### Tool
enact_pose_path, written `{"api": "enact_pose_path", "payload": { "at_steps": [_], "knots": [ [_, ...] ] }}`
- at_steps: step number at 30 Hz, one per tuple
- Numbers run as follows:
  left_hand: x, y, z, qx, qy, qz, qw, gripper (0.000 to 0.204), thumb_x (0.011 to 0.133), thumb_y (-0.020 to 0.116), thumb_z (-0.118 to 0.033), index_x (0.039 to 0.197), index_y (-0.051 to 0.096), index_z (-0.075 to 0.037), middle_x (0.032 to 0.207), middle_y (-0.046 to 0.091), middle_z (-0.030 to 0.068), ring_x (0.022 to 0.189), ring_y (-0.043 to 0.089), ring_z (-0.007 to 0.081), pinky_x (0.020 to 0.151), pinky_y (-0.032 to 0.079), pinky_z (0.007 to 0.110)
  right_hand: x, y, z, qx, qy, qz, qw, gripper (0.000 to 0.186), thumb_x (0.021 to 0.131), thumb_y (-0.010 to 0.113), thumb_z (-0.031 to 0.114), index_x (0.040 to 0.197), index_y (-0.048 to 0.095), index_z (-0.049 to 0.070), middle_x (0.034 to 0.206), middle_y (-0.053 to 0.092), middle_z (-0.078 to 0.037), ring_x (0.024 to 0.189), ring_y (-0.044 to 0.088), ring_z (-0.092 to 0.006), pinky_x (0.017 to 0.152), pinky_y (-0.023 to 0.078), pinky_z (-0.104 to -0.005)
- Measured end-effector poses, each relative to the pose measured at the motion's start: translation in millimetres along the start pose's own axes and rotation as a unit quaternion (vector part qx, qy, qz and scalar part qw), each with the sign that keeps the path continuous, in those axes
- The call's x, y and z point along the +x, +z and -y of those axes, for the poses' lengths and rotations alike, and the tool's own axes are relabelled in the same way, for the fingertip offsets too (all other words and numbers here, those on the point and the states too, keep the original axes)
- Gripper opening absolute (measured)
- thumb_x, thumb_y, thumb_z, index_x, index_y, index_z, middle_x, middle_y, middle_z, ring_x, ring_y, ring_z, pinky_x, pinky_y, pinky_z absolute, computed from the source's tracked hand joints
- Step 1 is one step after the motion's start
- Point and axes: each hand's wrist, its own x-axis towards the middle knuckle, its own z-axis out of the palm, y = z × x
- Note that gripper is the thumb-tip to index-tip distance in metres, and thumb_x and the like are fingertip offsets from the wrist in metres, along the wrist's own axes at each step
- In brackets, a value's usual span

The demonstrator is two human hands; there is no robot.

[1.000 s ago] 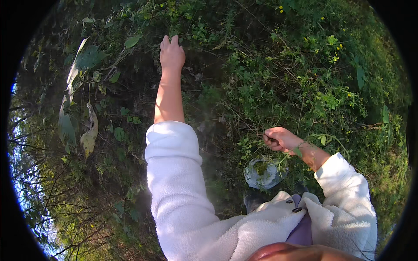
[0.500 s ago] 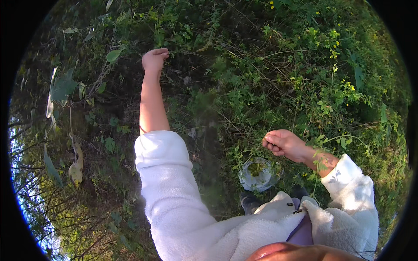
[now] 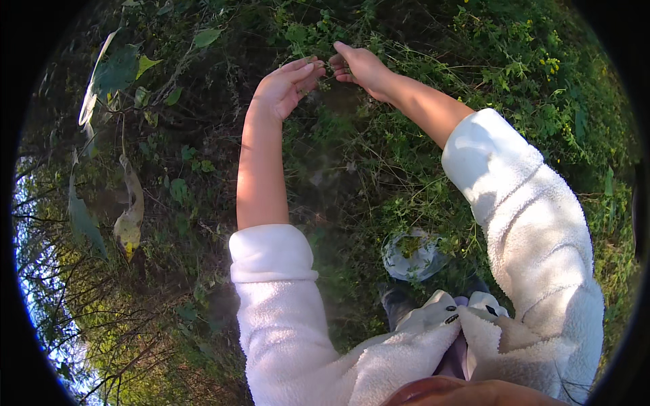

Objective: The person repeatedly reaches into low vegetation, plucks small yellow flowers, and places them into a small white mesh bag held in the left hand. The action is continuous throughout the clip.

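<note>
My left hand (image 3: 291,84) is stretched far forward into the low green plants (image 3: 338,128). Its palm faces right and its fingers are loosely extended, with the thumb apart. Just to its right is my right hand (image 3: 362,71), thumb raised and fingers slightly bent. A small gap separates the fingertips of the two hands, among thin stems and leaves. Whether any small plant bit lies in the fingers is too fine to make out. Near my feet stands a clear plastic container or bag (image 3: 414,266) with some green and yellowish plant matter inside.
Broad leaves and a curled dry leaf (image 3: 128,213) hang close on the left. Bare, tangled twigs (image 3: 74,318) lie beyond them at the lower left. Yellow-flowered plants (image 3: 552,66) grow at the right. A dark boot (image 3: 395,302) shows beside the container.
My right hand has moved from near the container forward and left, up to my left hand, and its fingers have opened. The left hand has shifted slightly right, turning its palm into view.
</note>
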Motion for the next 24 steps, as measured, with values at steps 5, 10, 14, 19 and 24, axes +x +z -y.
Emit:
{"api": "enact_pose_path", "payload": {
  "at_steps": [5, 10, 14, 19, 24],
  "knots": [
    [-19.8, 8.5, 32.6, 0.041, -0.014, -0.099, 0.994, 0.028, 0.082, 0.055, -0.011, 0.109, 0.052, -0.002, 0.096, 0.058, 0.0044, 0.082, 0.054, 0.0132, 0.075, 0.042, 0.025, -10.1, 30.2, -32.4, -0.116, -0.017, 0.043, 0.992, 0.057, 0.086, 0.032, 0.049, 0.078, 0.059, 0.0, 0.076, 0.056, -0.008, 0.063, 0.049, -0.0172, 0.061, 0.042, -0.0311],
    [-42.7, 6.0, 54.7, -0.072, 0.007, -0.054, 0.996, 0.027, 0.085, 0.049, -0.011, 0.111, 0.049, -0.002, 0.102, 0.057, 0.0065, 0.085, 0.055, 0.0158, 0.074, 0.043, 0.028, -41.5, 45.5, -48.4, -0.018, -0.027, 0.045, 0.998, 0.044, 0.09, 0.032, 0.039, 0.079, 0.056, 0.004, 0.07, 0.052, -0.001, 0.059, 0.044, -0.011, 0.055, 0.038, -0.0263],
    [-61.6, 7.3, 70.5, -0.131, 0.021, -0.063, 0.989, 0.03, 0.086, 0.047, -0.011, 0.114, 0.044, -0.003, 0.109, 0.054, 0.0092, 0.094, 0.053, 0.0176, 0.072, 0.044, 0.028, -67.5, 61.0, -55.4, -0.029, 0.042, 0.058, 0.997, 0.04, 0.09, 0.032, 0.039, 0.081, 0.053, 0.005, 0.069, 0.05, 0.0, 0.058, 0.043, -0.0094, 0.053, 0.036, -0.0232],
    [-79.1, 3.8, 65.3, -0.167, -0.002, -0.019, 0.986, 0.025, 0.087, 0.047, -0.017, 0.108, 0.049, -0.004, 0.111, 0.054, 0.0094, 0.098, 0.052, 0.0206, 0.076, 0.044, 0.033, -84.5, 67.9, -52.1, 0.028, 0.03, 0.096, 0.995, 0.033, 0.089, 0.034, 0.034, 0.077, 0.049, 0.008, 0.066, 0.044, 0.001, 0.056, 0.039, -0.0093, 0.049, 0.033, -0.0232],
    [-95.8, 14.7, 58.1, -0.198, -0.055, -0.009, 0.979, 0.021, 0.086, 0.048, -0.021, 0.099, 0.051, -0.005, 0.112, 0.054, 0.0107, 0.097, 0.052, 0.0231, 0.078, 0.043, 0.035, -98.3, 66.8, -51.2, 0.103, 0.07, 0.137, 0.983, 0.027, 0.089, 0.037, 0.032, 0.078, 0.049, 0.011, 0.069, 0.046, 0.001, 0.062, 0.041, -0.009, 0.056, 0.035, -0.0237]
  ]
}}
